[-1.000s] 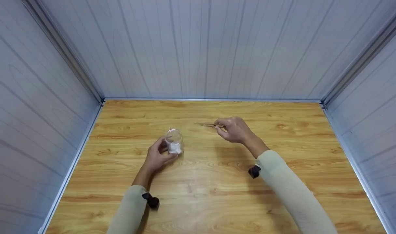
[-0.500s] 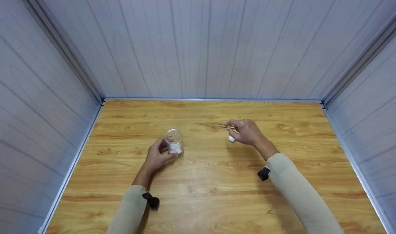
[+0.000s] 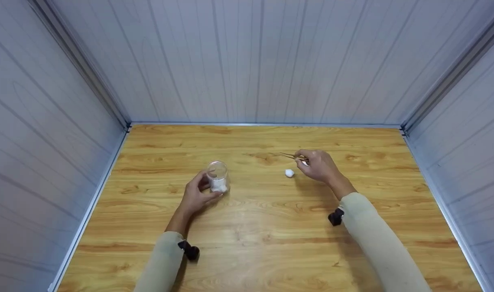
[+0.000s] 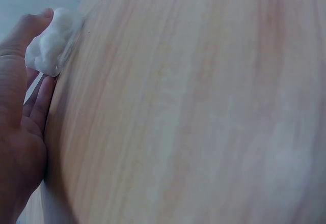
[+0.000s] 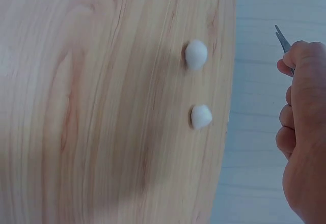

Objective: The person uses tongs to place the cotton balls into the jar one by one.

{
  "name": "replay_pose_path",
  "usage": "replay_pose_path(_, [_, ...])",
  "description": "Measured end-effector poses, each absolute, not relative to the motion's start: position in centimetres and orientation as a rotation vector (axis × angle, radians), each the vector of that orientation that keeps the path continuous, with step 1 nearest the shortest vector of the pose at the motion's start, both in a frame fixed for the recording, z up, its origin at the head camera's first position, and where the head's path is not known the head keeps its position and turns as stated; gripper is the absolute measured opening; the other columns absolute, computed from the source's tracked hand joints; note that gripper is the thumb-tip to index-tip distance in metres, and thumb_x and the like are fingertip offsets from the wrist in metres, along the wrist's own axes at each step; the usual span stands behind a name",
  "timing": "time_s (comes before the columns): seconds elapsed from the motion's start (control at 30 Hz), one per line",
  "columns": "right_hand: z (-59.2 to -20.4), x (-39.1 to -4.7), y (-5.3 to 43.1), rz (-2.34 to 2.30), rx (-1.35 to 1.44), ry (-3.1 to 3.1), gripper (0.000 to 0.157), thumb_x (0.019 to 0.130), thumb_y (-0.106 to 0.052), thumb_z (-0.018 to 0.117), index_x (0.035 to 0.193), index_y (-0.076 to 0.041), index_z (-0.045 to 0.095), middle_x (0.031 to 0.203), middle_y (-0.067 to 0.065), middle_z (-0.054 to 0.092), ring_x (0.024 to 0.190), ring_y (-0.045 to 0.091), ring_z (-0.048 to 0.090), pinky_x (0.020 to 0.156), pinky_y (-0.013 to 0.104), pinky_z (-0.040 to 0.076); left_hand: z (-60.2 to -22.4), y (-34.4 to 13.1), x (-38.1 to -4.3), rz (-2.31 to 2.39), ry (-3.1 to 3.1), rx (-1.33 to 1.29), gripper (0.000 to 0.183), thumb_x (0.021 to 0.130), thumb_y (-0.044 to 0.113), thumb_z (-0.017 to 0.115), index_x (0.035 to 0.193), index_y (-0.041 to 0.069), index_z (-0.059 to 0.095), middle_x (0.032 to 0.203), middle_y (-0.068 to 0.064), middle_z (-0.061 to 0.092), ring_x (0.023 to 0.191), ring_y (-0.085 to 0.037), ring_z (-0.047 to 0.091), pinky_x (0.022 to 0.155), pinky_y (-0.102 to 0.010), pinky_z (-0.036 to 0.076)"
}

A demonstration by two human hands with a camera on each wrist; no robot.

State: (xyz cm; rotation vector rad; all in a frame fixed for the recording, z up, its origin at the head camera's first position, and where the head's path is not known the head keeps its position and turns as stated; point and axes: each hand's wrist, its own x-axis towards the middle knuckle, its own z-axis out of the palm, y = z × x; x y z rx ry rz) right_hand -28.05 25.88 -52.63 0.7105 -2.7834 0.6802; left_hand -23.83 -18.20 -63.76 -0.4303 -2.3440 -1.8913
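Observation:
My left hand grips a clear glass jar by its side on the table. White cotton balls lie at the bottom of it, and in the left wrist view the cotton shows between thumb and fingers. Above the table, my right hand pinches metal tweezers, whose tips point left with nothing between them. One loose cotton ball sits left of this hand; another is mostly hidden by the fingers. Both cotton balls, upper and lower, show fully in the right wrist view.
The wood-grain table is bounded by a pale back wall and side walls on the left and right. A black wrist camera is strapped to the left sleeve, another to the right.
My right hand has moved right with the tweezers, uncovering one cotton ball and part of a second. My left hand and the jar have stayed in place.

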Motion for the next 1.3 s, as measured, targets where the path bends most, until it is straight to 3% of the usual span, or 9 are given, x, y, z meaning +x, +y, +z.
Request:
replay_pose_path(0.4, [-52.7,-28.1,28.0,0.644,0.620,-2.846,0.022,0.107,-0.018,0.073,0.122,-0.004,0.080,0.087,0.019,0.082,0.065,0.026,0.068,0.063,0.043,0.055,-62.1,-17.6,-23.3,-1.864,-2.499,-0.262,0.072,0.087,0.000,0.096,0.151,0.003,0.064,0.136,-0.019,0.074,0.126,-0.026,0.071,0.110,-0.024,0.062])
replay_pose_path(0.73, [-52.9,-28.1,29.6,0.642,0.608,-2.841,0.020,0.105,-0.014,0.073,0.120,-0.002,0.079,0.069,0.014,0.070,0.056,0.008,0.039,0.057,0.027,0.033,-62.1,-17.5,-23.3,-1.882,-2.483,-0.255,0.068,0.087,-0.002,0.095,0.148,0.001,0.065,0.134,-0.022,0.074,0.128,-0.036,0.072,0.114,-0.039,0.064])
replay_pose_path(0.83, [-53.0,-28.1,30.1,0.637,0.584,-2.856,0.022,0.106,-0.014,0.071,0.122,-0.002,0.079,0.071,0.015,0.072,0.056,0.009,0.040,0.057,0.027,0.033,-62.0,-17.5,-23.2,-1.890,-2.493,-0.260,0.070,0.088,-0.002,0.094,0.151,0.003,0.063,0.136,-0.021,0.073,0.130,-0.036,0.072,0.114,-0.037,0.064])
replay_pose_path(1.07, [-53.3,-27.9,30.9,0.624,0.562,-2.888,0.020,0.107,-0.015,0.070,0.120,-0.002,0.079,0.087,0.020,0.082,0.061,0.020,0.061,0.060,0.035,0.046,-61.9,-17.4,-23.1,-1.882,-2.508,-0.260,0.071,0.089,0.000,0.094,0.153,0.005,0.063,0.139,-0.021,0.073,0.132,-0.036,0.071,0.116,-0.040,0.063])
replay_pose_path(1.3, [-54.0,-28.0,31.4,0.638,0.533,-2.927,0.023,0.107,-0.016,0.069,0.121,0.000,0.079,0.090,0.021,0.081,0.063,0.018,0.056,0.062,0.036,0.046,-61.9,-17.4,-23.2,-1.876,-2.515,-0.266,0.072,0.089,0.001,0.094,0.153,0.005,0.062,0.140,-0.020,0.072,0.132,-0.033,0.070,0.116,-0.037,0.063])
